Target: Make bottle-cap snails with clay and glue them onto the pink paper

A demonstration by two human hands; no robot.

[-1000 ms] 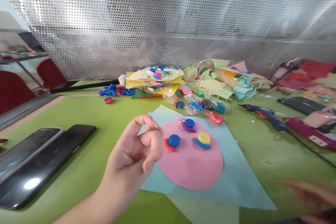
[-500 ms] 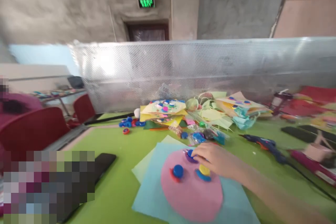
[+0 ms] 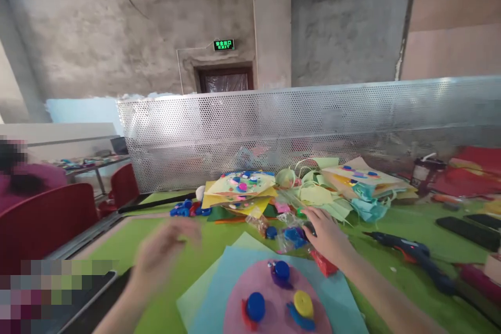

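Note:
My left hand (image 3: 168, 248) is raised over the green table on the left, its fingers smeared by motion; the blue caps (image 3: 183, 207) lie beyond it. My right hand (image 3: 326, 232) reaches over small plastic bags (image 3: 291, 237), fingers stretched out beside a dark piece (image 3: 310, 228); whether it touches this I cannot tell. Before me a pink paper oval (image 3: 270, 292) lies on a light blue sheet (image 3: 211, 292). On the oval sit two blue bottle caps (image 3: 255, 307) and a yellow cap (image 3: 303, 303), each with a coloured curved piece beside it.
A glue gun (image 3: 410, 253) with a cord lies at right, near dark phones (image 3: 467, 232). Stacked decorated papers (image 3: 240, 188) and paper strips (image 3: 317, 193) stand at the back, before a perforated metal screen (image 3: 219, 130). A drink cup (image 3: 426, 175) is back right; red chairs (image 3: 47, 209) are left.
My right hand has left the blue cap on the oval and moved forward to the bags. My left hand has come into view. The view has tilted up.

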